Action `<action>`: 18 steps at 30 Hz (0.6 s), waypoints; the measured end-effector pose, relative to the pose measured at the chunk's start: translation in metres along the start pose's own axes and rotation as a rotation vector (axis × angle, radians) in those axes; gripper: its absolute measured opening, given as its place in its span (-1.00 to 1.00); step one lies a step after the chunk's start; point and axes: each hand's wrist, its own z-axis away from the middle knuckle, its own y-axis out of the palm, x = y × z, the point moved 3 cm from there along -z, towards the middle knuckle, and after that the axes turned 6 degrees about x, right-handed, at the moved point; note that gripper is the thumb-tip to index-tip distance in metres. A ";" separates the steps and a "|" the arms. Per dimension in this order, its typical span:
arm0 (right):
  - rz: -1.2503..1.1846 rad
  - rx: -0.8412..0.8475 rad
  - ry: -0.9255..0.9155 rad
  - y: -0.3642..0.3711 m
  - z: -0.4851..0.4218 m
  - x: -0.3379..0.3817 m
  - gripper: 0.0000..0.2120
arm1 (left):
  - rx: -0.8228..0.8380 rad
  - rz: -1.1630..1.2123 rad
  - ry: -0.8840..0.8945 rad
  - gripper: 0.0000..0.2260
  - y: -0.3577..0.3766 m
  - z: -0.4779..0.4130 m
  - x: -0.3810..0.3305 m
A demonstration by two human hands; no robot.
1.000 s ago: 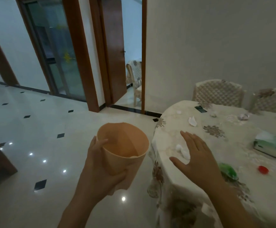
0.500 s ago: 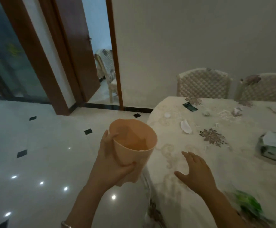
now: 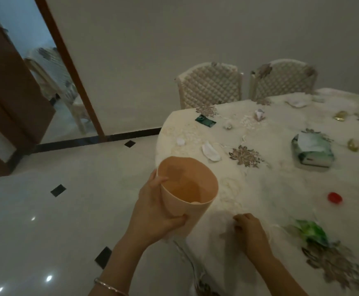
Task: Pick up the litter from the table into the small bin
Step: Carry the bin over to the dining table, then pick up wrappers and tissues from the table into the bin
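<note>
While curled fingers hide its palm, the right hand (image 3: pixel 250 232) touches the table (image 3: pixel 281 189).

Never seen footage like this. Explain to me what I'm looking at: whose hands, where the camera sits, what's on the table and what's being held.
No machine here: a person wears one camera on the head, looking forward and down at their own bare hands. The left hand grips a small peach bin beside the table. The right hand rests curled on the tablecloth; whether it holds anything cannot be told. Scattered on the cloth are litter bits: white paper scraps, a green wrapper, a red cap, a dark packet, plus a tissue pack. Two chairs stand behind.
</note>
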 end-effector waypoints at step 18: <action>-0.076 -0.022 -0.101 -0.078 -0.010 0.122 -0.61 | 0.341 0.146 0.299 -0.16 0.043 -0.056 0.003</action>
